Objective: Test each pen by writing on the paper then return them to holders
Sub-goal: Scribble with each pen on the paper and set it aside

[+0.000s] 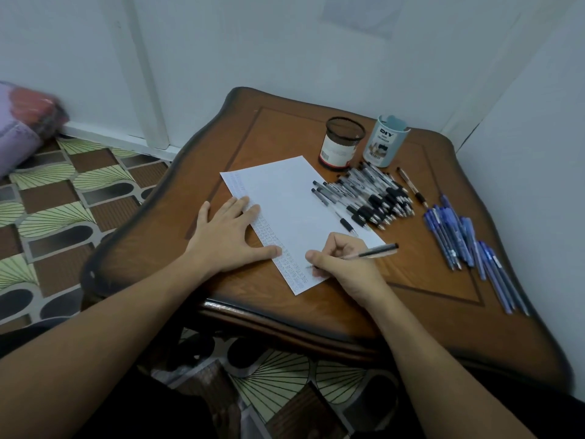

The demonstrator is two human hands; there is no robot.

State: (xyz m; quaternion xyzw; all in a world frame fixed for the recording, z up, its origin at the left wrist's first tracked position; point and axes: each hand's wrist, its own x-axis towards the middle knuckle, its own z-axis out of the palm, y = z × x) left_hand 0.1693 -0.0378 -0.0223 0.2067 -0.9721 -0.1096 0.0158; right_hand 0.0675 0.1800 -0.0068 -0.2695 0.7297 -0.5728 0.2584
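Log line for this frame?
step: writing | right hand: grips pen, tip on paper | left hand: presses paper | mesh holder, DIY holder: no pens showing | black pens, blue pens: on table

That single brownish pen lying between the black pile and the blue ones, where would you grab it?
Pinch the brownish pen mid-barrel from above, gripping across its length: it lies flat on the table, clear of black pens and blue pens.

Right hand (345, 264) writes with pen (370, 254) on paper (291, 198); left hand (228, 236) flat.
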